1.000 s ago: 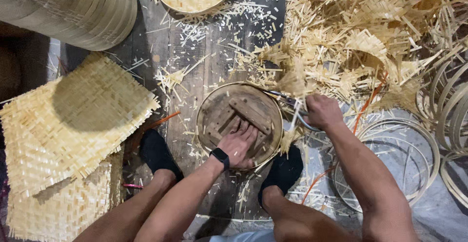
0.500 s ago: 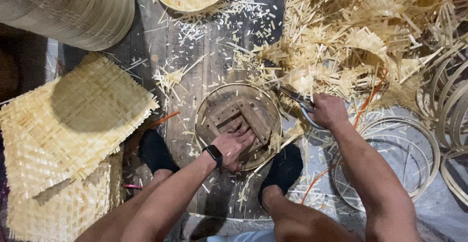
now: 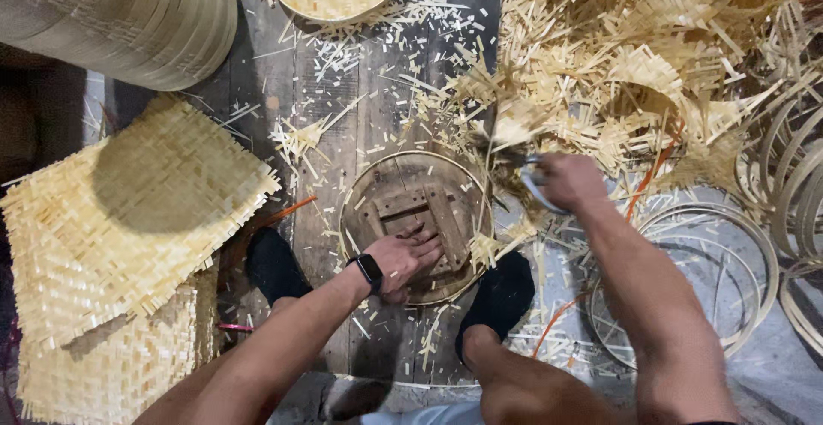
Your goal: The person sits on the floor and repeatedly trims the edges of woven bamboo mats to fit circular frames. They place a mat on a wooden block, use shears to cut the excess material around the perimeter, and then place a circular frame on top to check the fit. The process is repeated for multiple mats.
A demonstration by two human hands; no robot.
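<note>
Left hand (image 3: 410, 258) lies flat, fingers spread, pressing on the round wooden form (image 3: 417, 224) set on the plank floor (image 3: 334, 125) between both dark-socked feet. Right hand (image 3: 567, 181) closed round scissors (image 3: 530, 176) at the form's right rim, beside the bamboo offcut heap (image 3: 634, 65); woven mats (image 3: 129, 211) stacked left

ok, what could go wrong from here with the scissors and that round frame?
1. The right hand works the scissors at the edge of the round frame while the left hand presses inside it; a slip could nick those fingers.
2. Both feet, the right foot closest, sit beside the frame, near the blades.
3. The bamboo scraps crowd the cutting spot and could hide the blade tips, which are hard to see here.
</note>
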